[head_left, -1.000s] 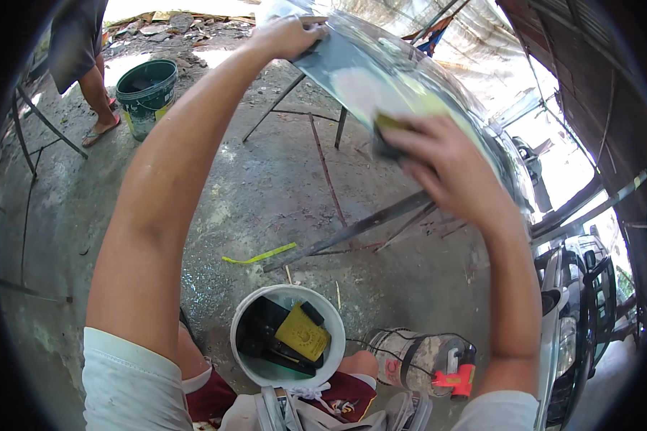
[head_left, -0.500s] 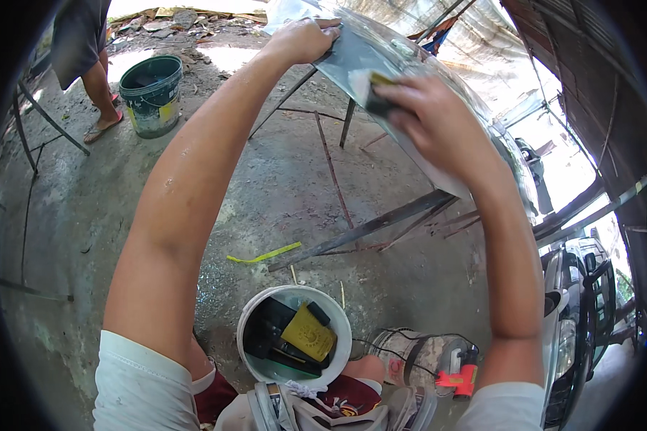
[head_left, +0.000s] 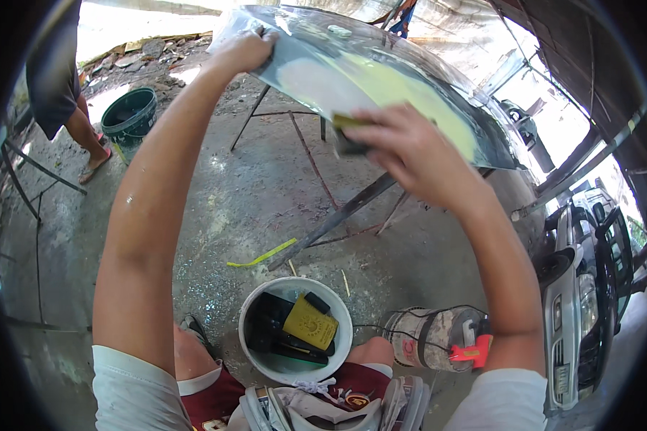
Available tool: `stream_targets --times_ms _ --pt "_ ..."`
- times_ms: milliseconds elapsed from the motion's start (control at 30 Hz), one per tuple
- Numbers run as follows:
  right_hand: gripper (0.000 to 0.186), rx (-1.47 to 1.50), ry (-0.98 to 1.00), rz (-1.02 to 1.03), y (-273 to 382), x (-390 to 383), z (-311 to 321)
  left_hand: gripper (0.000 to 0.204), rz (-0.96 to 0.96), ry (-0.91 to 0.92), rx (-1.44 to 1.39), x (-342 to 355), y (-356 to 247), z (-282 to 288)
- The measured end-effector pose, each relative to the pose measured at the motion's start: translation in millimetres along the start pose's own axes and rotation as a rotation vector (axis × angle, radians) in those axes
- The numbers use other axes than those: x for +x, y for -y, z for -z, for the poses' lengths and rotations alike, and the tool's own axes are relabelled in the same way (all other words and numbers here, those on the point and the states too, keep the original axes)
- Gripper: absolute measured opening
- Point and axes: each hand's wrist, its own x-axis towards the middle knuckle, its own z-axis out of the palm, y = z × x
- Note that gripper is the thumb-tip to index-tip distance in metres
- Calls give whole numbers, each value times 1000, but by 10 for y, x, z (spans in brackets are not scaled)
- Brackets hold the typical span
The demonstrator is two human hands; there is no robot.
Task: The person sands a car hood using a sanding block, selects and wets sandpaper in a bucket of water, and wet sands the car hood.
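In front of me a curved car body panel (head_left: 316,50) rests on a metal stand. Its surface looks wet and carries a pale yellow patch (head_left: 428,104) and a greyish area beside it. My left hand (head_left: 243,52) grips the panel's near-left edge, fingers bent over it. My right hand (head_left: 413,147), smeared by motion, is closed round a dark sanding block (head_left: 349,135) with a yellowish top, at the panel's near edge. Below, between my knees, a white bucket (head_left: 248,348) holds several black pieces and a yellow pad (head_left: 310,323).
Beside the bucket stands a round container (head_left: 424,337) with a red-handled tool (head_left: 471,352) and cable. A yellow strip (head_left: 262,253) lies on the concrete. The stand's leg (head_left: 338,223) slants toward me. Left: a green bucket (head_left: 129,115) and another person's leg (head_left: 83,136). Right: a parked vehicle (head_left: 579,309).
The view has shifted, bringing more of the panel into sight. My right hand has moved the block left and down along the near edge, uncovering the yellow patch. My left hand stays on the edge.
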Motion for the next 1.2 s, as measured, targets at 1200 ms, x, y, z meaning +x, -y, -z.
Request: stream_targets --times_ms 1200 --pt "35 553 -234 -770 2581 -2035 -3344 62 987 351 -1068 -4843 97 -2654"
